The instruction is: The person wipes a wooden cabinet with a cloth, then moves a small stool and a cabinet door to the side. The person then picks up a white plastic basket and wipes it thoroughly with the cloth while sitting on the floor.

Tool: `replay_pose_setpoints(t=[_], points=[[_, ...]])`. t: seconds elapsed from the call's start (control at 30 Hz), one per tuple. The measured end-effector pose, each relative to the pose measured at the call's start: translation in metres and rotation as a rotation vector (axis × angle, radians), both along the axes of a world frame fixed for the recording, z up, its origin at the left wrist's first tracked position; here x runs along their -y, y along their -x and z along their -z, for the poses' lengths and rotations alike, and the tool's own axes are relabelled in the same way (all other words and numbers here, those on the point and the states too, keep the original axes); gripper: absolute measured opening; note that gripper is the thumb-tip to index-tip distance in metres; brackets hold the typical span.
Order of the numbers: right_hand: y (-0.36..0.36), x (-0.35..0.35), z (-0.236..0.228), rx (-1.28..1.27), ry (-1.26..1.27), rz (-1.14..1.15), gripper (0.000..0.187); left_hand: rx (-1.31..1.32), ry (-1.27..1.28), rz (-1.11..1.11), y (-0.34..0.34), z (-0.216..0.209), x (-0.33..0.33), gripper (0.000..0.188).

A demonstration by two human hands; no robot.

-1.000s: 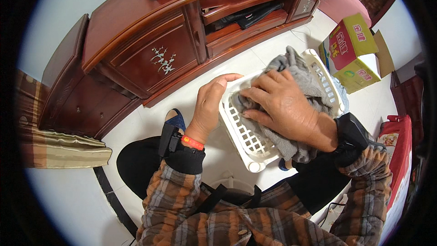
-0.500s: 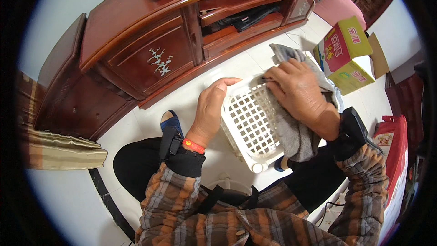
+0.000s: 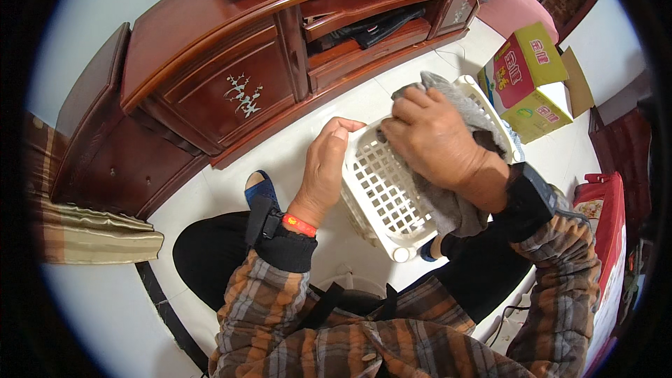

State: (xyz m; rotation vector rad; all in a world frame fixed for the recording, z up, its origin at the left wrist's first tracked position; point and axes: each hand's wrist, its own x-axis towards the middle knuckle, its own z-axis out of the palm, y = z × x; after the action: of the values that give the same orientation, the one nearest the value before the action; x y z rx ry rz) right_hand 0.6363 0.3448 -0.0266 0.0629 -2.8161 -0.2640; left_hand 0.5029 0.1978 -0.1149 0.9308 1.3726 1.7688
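Note:
A white plastic basket (image 3: 383,192) with a square-holed lattice is held up in front of me, above the floor between my knees. My left hand (image 3: 324,171) grips its left rim, thumb on top and the fingers mostly hidden behind it. A grey cloth (image 3: 455,206) drapes over the middle and right of the lattice. My right hand (image 3: 437,140) is closed on the cloth, fingers curled and pressing it to the upper part of the basket. Beyond the cloth, more lattice shows at the basket's far right end.
A dark red wooden cabinet (image 3: 217,84) runs along the wall ahead. An opened green and red cardboard box (image 3: 528,84) stands at the right, near a pink covered object (image 3: 518,7). A red bag (image 3: 602,217) is beside my right arm. Blue slippers (image 3: 262,189) are on my feet.
My right hand has moved left and slightly up across the lattice with the grey cloth. More of the basket's far right end now shows. My left hand keeps its grip.

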Motion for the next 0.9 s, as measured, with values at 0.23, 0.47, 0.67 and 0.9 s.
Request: replay_pose_setpoints(t=[0.23,0.47,0.67,0.9], points=[[0.007,0.031,0.014,-0.019,0.338,-0.193,0.018,-0.055,-0.009,-0.016,0.002,-0.006,0.009,0.043],[-0.012,0.021,0.006,0.007,0.323,0.010,0.014,0.030,-0.038,0.016,-0.007,-0.009,0.005,0.043],[-0.036,0.049,0.015,0.037,0.461,-0.284,0.013,-0.025,0.028,-0.034,0.000,-0.002,0.005,0.046],[-0.060,0.035,-0.004,0.227,0.621,-0.473,0.016,-0.027,-0.021,0.021,0.002,0.006,0.002,0.048]])
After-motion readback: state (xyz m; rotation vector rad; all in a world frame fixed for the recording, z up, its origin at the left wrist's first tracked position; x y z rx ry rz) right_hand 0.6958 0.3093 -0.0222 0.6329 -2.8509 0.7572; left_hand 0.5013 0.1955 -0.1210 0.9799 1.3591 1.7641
